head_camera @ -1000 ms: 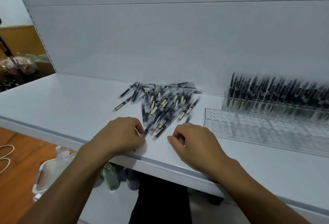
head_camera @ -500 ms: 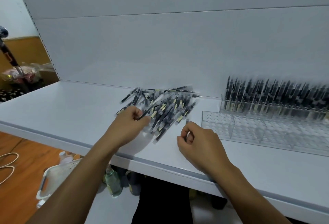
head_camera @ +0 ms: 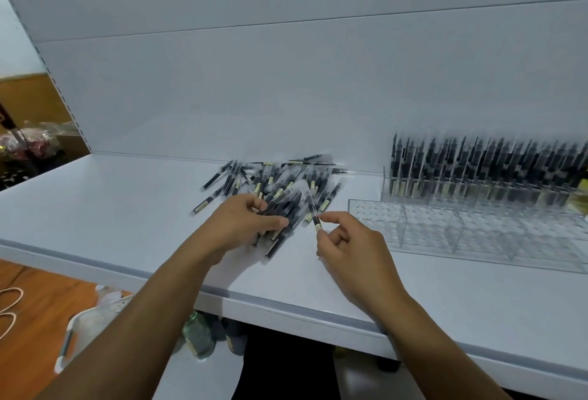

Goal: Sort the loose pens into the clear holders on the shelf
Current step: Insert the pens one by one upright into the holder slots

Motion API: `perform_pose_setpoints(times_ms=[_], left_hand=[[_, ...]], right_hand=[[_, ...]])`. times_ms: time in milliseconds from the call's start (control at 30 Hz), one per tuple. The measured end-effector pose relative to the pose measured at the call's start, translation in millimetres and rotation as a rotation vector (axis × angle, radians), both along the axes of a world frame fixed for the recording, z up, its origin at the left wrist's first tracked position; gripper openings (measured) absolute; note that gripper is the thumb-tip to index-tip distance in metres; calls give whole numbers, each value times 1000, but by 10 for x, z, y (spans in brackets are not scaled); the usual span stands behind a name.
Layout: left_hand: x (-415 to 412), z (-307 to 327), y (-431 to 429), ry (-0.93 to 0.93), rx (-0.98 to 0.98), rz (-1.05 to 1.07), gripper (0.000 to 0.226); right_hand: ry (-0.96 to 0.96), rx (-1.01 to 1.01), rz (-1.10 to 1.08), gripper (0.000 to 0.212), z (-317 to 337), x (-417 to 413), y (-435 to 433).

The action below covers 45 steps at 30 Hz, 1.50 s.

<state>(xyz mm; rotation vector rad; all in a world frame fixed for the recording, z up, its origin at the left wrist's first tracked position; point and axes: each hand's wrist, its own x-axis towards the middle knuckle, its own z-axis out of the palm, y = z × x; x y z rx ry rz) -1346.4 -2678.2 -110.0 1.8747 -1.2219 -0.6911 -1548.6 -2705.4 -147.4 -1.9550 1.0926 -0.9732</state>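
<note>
1. Basket [head_camera: 86, 326]: white plastic with a slotted wall, on the wooden floor at the near left, below the shelf edge. Green-tinted bottles [head_camera: 199, 336] stand just to its right under the shelf.
2. Shelf [head_camera: 111, 209]: flat, smooth, matt white board with a grey front lip and a plain white back panel.
3. Pile of pens [head_camera: 280, 180]: the loose stock, at the far middle of the shelf against the back panel. The pens are slim straight sticks with dark barrels, clear caps and pale label bands, and they lie crossed at many angles.
4. Left hand [head_camera: 241, 224]: on the near edge of the pile, fingers curled under and thumb laid across a bundle of several pens. Judged step: gathering pens from the pile.
5. Single pen [head_camera: 313, 212]: tilted, its far end over the pile and its near end at the right hand. It is blurred.
6. Right hand [head_camera: 346, 240]: just right of the pile, above the shelf. Thumb and forefinger appear to pinch the pen's near end; the other fingers are loosely curled.
7. Front holder [head_camera: 477, 234]: clear rigid plastic, low and long, divided into bays with a dimpled grid floor. It holds no pens. Judged next move: carry the pen right, turn it upright and seat its tip in one socket. This needs a careful aim, since the sockets are close-set.
8. Rear holder [head_camera: 413, 191]: the same clear plastic, behind the front one, packed with upright pens [head_camera: 477, 164].
</note>
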Motion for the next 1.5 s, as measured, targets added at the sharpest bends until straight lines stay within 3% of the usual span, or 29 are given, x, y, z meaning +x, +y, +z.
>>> perform_pose_setpoints(times_ms=[167, 300, 433, 633, 800, 1000, 1100, 1300, 1500], left_hand=[[48, 37, -20, 292, -36, -45, 25], [-7, 57, -110, 416, -127, -62, 47], [-254, 100, -266, 527, -254, -124, 15], [-801, 261, -650, 794, -392, -298, 25], [-1270, 327, -996, 760, -422, -447, 24], [-1655, 323, -1272, 656, -417, -469, 24], [-1658, 242, -1303, 638, -404, -463, 25], [-1635, 184, -1295, 600, -392, -498, 25], [-1640, 181, -1290, 568, -377, -489, 24]], right_hand=[[-177, 186, 46, 24, 86, -38, -26], [-335, 320, 115, 18, 238, -98, -37], [-367, 277, 154, 9, 495, -297, -148], [-276, 108, 55, 9, 777, -829, -551], [-249, 6, -98, 6, 794, -1292, -955], [-244, -25, -211, 5, 749, -1565, -1328], [-64, -91, -255, 18, 725, -1591, -1455], [145, -194, -226, 3, 703, -1474, -1623], [277, -234, -237, 6, 709, -1445, -1679]])
